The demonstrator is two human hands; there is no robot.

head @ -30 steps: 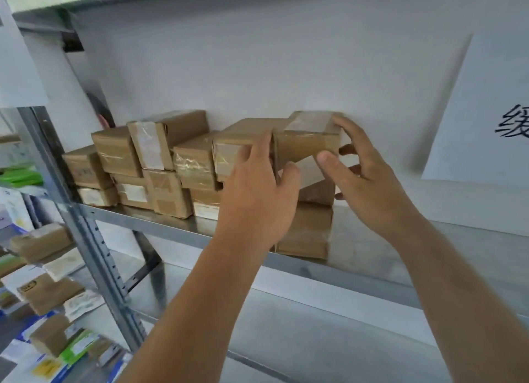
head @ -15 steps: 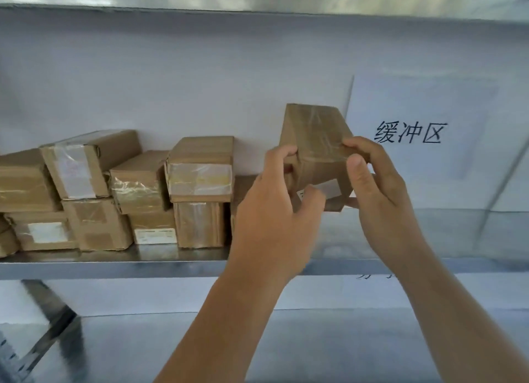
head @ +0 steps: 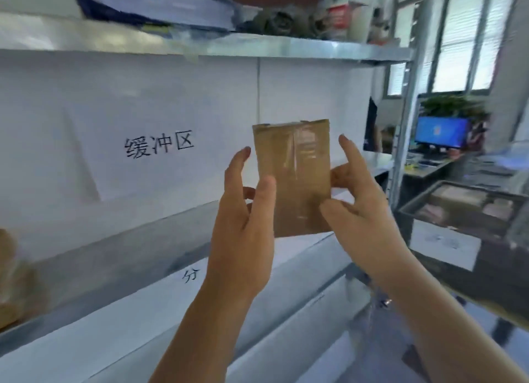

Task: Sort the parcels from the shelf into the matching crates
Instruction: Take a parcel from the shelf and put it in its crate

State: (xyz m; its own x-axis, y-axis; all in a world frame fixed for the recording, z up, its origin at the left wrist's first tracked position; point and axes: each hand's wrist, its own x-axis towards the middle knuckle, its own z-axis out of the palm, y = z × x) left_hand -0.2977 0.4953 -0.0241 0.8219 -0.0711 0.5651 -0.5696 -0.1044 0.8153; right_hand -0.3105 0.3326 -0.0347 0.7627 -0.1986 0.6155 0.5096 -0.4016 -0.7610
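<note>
Parcel: the brown, rectangular cardboard parcel (head: 294,179), sealed with clear tape, is now held upright in mid-air in front of the white back panel; a second ago it sat on top of the stack at the right end of the row, so it has been lifted clear of the shelf.
Shelf: the grey metal shelf board (head: 120,248) now runs bare beneath the parcel; of the remaining brown cardboard parcels (head: 11,279) only a blurred edge shows at the far left, since the view has swung right.
Crate: a dark, open-topped crate (head: 463,208) with pale packages inside has come into view at the right, well apart from the held parcel; whether it is the matching one cannot be told.
Sign: the white paper sheet with black characters (head: 159,146) now lies left of the parcel, whereas half a second ago it lay to its right.
Left hand: the left hand (head: 243,219) holds the parcel's left edge, thumb on the near face, forefinger raised straight beside it.
Right hand: the right hand (head: 357,211) pinches the parcel's right edge, thumb in front, forefinger pointing up free.
Meaning for the task: picking appears done for this parcel; the likely next step is reading its label, not visible on this face, and carrying it to a crate.
</note>
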